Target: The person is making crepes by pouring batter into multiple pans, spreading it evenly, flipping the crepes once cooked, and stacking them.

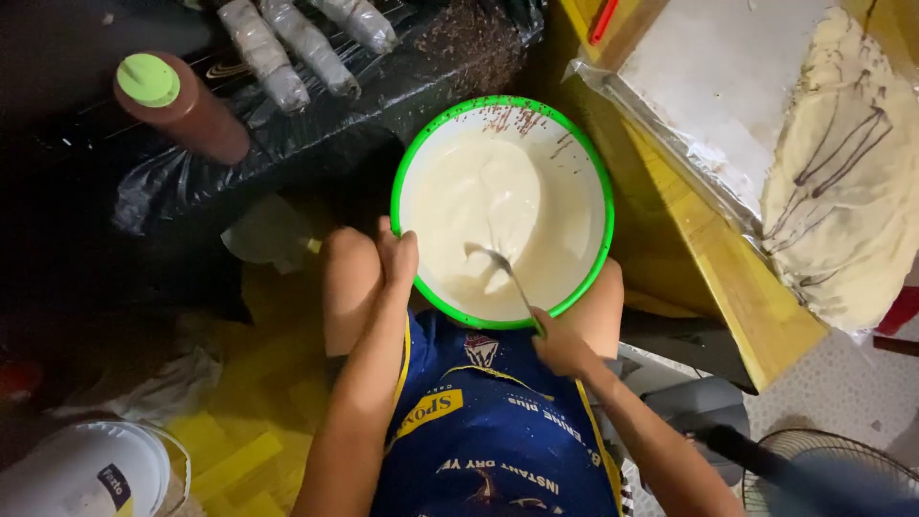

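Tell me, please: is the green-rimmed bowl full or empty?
Partly full. The bowl holds pale cream batter, but bare inner wall shows above it. A spoon held by the right hand dips in; the left hand grips the rim.

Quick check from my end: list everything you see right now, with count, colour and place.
Bowl: one, white with a green rim, centre, resting between the knees.
Batter: one pool, cream, inside the bowl.
Spoon: one, metal, tip in the batter.
Squeeze bottle: one, brown with a light green cap, upper left, lying tilted.
Wrapped rolls: three, in clear film, top, on black plastic sheet.
Wooden board: one, yellow-brown, right.
Dough sheet: one, pale with dark streaks, far right.
Bucket: one, white, bottom left.
Fan: one, wire guard, bottom right.
Apron: one, blue, bottom centre.
Left hand: on the bowl's rim.
Right hand: grip on the spoon's handle.
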